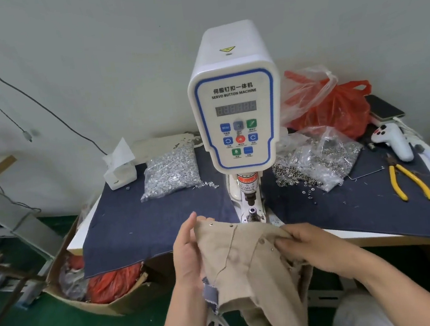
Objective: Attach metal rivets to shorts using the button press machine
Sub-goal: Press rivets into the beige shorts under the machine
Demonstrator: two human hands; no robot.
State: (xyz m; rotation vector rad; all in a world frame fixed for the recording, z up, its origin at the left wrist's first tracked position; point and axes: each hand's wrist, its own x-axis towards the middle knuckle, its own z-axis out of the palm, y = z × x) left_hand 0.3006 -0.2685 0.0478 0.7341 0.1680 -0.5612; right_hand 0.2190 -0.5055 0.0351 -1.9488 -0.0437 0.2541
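Note:
Beige shorts [245, 260] hang in front of the table, waistband up, just below the die of the white servo button machine [235, 113]. My left hand [188, 256] grips the left end of the waistband, thumb in front. My right hand [305, 246] pinches the waistband's right part beside a beige button. Two small metal rivets [231, 225] sit along the waistband's top edge. The lower die [252, 212] stands bare just behind the fabric.
A clear bag of silver rivets [172, 172] lies left of the machine, another bag with loose rings [314, 163] right. Yellow pliers [409, 181], a white handheld device [394, 141], a red plastic bag [335, 107] and a phone sit right. A cardboard box [94, 289] stands below left.

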